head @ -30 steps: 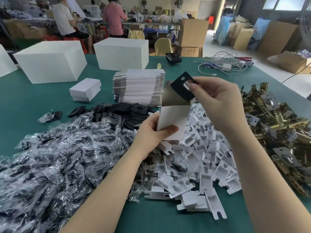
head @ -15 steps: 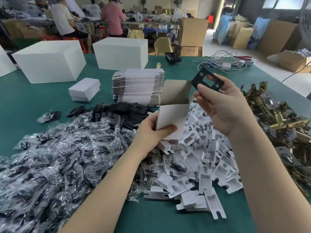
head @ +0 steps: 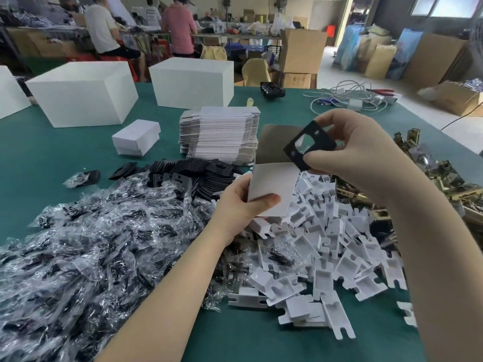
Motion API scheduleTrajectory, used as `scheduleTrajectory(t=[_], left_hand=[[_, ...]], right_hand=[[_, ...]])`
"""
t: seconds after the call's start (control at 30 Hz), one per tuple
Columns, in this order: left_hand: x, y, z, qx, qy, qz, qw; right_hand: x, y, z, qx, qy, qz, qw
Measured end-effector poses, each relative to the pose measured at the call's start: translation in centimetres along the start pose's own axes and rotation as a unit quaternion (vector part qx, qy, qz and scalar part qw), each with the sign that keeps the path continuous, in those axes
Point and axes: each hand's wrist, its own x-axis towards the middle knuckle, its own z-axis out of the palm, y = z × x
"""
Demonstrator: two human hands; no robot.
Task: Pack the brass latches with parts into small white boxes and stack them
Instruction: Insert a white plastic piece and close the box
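Over the desk's middle: left hand (head: 236, 205) grips an open small white box (head: 271, 189), held upright with its mouth up.
Black plate (head: 309, 145): pinched in the right hand (head: 350, 155) just above the box mouth, not yet inside.
Brass latches (head: 444, 184): heaped at the right edge, unpacked.
Finished box (head: 136, 137): only one shows, toward the far left.
Flat blanks (head: 219, 134): tall stack; most packing seemingly remains.

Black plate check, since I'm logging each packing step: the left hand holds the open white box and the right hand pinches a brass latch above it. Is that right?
Not quite. In the head view the right hand pinches a black plate, not a brass latch; the latches lie piled on the table. The left hand does hold the open white box.
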Motion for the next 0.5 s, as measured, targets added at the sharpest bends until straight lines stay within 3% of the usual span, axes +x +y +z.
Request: scheduleTrajectory(t=[0.13,0.3,0.5], left_hand=[[-0.1,0.1,0.1,-0.010,-0.006,0.002,1.000],[-0.1,0.0,0.0,-0.010,-0.005,0.005,1.000],[-0.1,0.1,0.0,-0.017,0.003,0.011,1.000]], right_hand=[[1.3,-1.9,-0.7,-0.165,-0.039,-0.068,0.983],[3.1,-3.4,-1.0,-0.188,-0.077,-0.155,0.967],[4.5,-3.8,-0.1,-0.239,-0.215,-0.138,0.937]])
